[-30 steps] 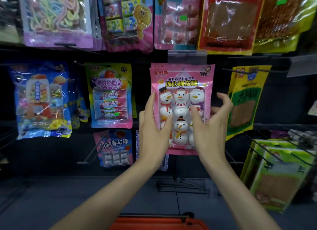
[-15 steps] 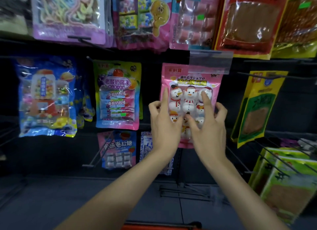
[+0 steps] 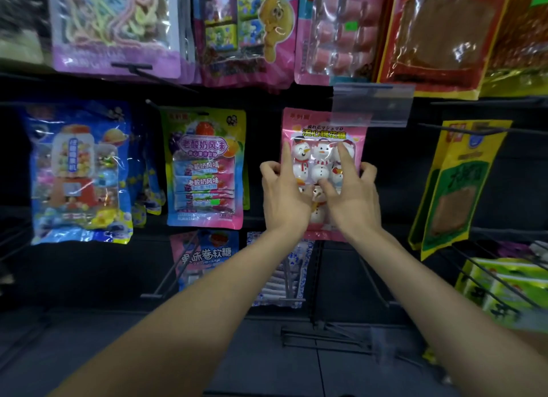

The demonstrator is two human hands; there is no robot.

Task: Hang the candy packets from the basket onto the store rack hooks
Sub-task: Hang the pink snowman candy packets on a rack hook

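Grips with the fingers (image 3: 286, 158) of the left hand (image 3: 284, 201): index laid straight up the front of the pink snowman candy packet (image 3: 323, 134), the others curled round its left edge. Mirrors this with the right hand (image 3: 354, 201): index straight on the front, remaining fingers hooked round the right edge, thumb pressing the front near the middle. Holds the packet upright, facing out, against the dark rack (image 3: 391, 174), just right of centre in the frame, with the upper right corner behind a clear label strip (image 3: 373, 104). Cannot tell whether it is on a hook. Just left of the hands, shows a yoghurt candy packet (image 3: 204, 168) hanging, and further left a blue packet (image 3: 78, 171). At the right edge, shows yellow-green packets (image 3: 456, 186). Along the top, shows a row of larger bags (image 3: 335, 32).
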